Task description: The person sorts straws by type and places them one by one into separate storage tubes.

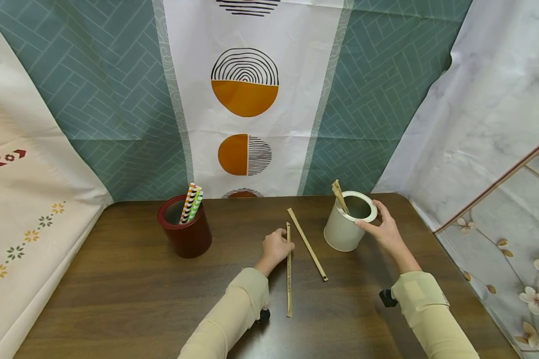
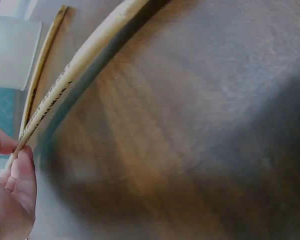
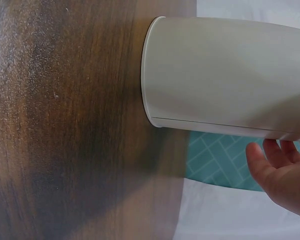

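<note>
My left hand pinches a slim straw in a brown paper wrapper near its far end. In the left wrist view, thumb and fingertips meet on the wrapped straw, and a dark shadow runs beside it on the table. Just to its right, a second wrapped straw lies slanted on the wood. My right hand holds the white can at its right side, thumb and fingers spread at the rim. Wrapped straws lean inside that can, their lower ends hidden.
A dark red can at the left holds several striped paper straws. Both cans stand on the brown wooden table. A patterned cloth hangs behind the table's back edge, with light cloths at both sides.
</note>
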Demonstrator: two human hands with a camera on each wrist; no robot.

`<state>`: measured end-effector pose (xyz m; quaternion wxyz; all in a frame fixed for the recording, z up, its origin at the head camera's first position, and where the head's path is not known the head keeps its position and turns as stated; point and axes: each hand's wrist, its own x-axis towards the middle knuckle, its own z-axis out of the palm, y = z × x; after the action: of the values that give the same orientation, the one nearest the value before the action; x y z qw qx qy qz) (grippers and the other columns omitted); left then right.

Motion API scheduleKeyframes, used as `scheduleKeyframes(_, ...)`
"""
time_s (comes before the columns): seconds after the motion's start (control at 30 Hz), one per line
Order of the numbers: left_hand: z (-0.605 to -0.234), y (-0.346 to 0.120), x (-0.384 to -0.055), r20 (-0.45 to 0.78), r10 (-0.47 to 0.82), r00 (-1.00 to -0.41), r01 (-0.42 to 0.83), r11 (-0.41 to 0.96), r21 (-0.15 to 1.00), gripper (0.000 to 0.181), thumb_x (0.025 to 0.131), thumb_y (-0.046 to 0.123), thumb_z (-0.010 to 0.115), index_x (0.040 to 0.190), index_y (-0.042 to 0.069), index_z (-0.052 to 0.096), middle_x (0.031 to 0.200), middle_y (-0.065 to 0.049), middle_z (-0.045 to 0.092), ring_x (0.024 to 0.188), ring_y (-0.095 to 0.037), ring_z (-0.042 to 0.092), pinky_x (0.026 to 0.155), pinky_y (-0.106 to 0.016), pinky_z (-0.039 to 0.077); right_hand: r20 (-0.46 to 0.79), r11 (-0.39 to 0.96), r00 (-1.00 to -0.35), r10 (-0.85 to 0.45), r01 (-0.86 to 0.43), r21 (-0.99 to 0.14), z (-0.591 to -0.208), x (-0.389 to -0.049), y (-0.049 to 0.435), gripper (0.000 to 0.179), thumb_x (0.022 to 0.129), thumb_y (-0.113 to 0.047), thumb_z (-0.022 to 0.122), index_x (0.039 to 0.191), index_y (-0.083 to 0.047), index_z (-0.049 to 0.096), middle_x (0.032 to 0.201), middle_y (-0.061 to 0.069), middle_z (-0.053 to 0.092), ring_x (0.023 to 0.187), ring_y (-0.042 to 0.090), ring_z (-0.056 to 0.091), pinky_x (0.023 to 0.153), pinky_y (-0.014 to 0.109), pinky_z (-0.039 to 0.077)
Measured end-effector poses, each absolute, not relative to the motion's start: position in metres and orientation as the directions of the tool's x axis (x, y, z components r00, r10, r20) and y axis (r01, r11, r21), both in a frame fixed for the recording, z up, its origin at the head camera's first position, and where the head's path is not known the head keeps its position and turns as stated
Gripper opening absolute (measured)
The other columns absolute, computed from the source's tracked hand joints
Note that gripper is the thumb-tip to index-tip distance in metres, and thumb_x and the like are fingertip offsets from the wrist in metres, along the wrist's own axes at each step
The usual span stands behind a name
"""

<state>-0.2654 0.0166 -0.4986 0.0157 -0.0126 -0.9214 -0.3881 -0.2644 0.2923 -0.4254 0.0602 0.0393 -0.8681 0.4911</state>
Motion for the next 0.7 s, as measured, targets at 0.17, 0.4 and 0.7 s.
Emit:
scheduleKeyframes(0.17,-0.490,0.015,-0.271,0.037,0.012,-0.999,0.035,0.660,0.751,0.037,0.072,0.017,0.067,0.106,0.004,0.060,0.077,-0.003,0.067,0.068,-0.018,0.061,0.062,-0.032,0.047,0.147,0.519,-0.989,-0.008,-0.129,-0.845,-0.426,-0.264,0.293,0.077,0.080,-0.017,0.064,0.138,0.002,0.017,0.132,0.026,0.033,0.118,0.037,0.036,0.073,0.005,0.032)
scheduleKeyframes(0.4,-0.472,0.010,-0.279,0.029,-0.008,-1.000,0.018,0.605,0.796,0.036,0.072,0.016,0.067,0.106,0.007,0.060,0.078,-0.004,0.067,0.069,-0.019,0.060,0.065,-0.032,0.046,0.138,0.525,-0.990,-0.008,-0.122,-0.843,-0.425,-0.263,0.293,0.078,0.080,-0.017,0.063,0.138,0.003,0.016,0.134,0.027,0.031,0.119,0.038,0.034,0.078,0.011,0.034)
scheduleKeyframes(0.7,-0.443,0.002,-0.292,0.028,-0.026,-0.999,0.011,0.516,0.857,0.037,0.075,0.015,0.064,0.111,0.011,0.055,0.079,-0.004,0.065,0.054,-0.011,0.057,0.059,-0.025,0.045,0.153,0.525,-0.988,-0.007,-0.134,-0.840,-0.426,-0.264,0.292,0.076,0.080,-0.016,0.063,0.138,0.003,0.018,0.132,0.026,0.033,0.118,0.036,0.036,0.084,0.025,0.038)
